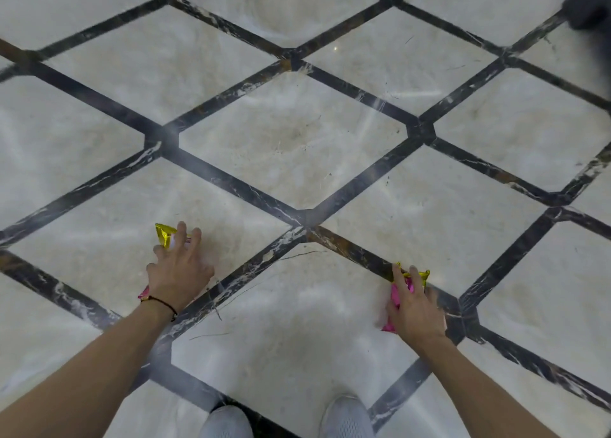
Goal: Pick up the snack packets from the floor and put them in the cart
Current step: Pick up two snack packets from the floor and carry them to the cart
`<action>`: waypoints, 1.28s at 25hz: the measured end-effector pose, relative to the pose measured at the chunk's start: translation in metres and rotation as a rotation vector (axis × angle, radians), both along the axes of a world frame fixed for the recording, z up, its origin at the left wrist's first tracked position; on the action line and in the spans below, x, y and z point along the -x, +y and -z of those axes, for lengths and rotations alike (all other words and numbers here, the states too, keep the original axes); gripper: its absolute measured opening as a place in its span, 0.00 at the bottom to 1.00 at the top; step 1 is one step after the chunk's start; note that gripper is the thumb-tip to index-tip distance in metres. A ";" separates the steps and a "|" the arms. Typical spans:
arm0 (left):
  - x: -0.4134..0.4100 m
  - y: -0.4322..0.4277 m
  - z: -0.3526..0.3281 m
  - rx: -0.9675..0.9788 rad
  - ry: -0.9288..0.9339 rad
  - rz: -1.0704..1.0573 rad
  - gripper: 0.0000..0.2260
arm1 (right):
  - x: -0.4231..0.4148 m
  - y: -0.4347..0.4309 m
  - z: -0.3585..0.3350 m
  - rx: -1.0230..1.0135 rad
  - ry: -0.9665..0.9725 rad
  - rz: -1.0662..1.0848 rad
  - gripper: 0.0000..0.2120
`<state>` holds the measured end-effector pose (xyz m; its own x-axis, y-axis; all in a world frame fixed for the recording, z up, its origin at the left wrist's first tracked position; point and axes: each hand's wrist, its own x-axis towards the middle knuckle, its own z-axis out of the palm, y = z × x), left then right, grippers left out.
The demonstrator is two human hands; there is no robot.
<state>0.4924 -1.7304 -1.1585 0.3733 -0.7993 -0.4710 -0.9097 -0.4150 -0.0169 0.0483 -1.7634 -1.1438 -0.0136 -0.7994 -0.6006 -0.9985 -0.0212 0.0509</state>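
Head view: early yet. Gripping one gold-and-pink snack packet (164, 232) with left hand (180, 274), a second snack packet (423, 275) with right hand (416, 310), both down on marble floor (297, 160); cart unseen, lifting and loading left.

glossy polished marble floor (297, 146) with dark veined strips, shiny foil snack packets (164, 232), pale knit-cloth shoes (347, 418)

The floor (297, 146) is cloudy cream marble crossed by black-brown strips (231, 183) veined in white, forming a lattice of stretched hexagons. Ahead and left of the light grey shoes (347, 418), the left snack packet (164, 233) is shiny gold at one end and pink at the other, and the wrist cord (163, 302) there is black; ahead and right of the shoes, the right snack packet (395, 297) is pink with a gold edge
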 end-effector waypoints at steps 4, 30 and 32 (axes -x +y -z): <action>-0.008 0.002 0.006 0.014 -0.012 -0.029 0.27 | 0.002 0.000 0.005 0.044 -0.050 0.007 0.32; 0.057 0.007 -0.542 0.093 0.121 0.116 0.29 | -0.062 -0.015 -0.554 0.220 -0.153 -0.085 0.35; 0.061 0.006 -0.604 0.070 0.142 0.098 0.29 | -0.064 -0.017 -0.612 0.203 -0.189 -0.086 0.35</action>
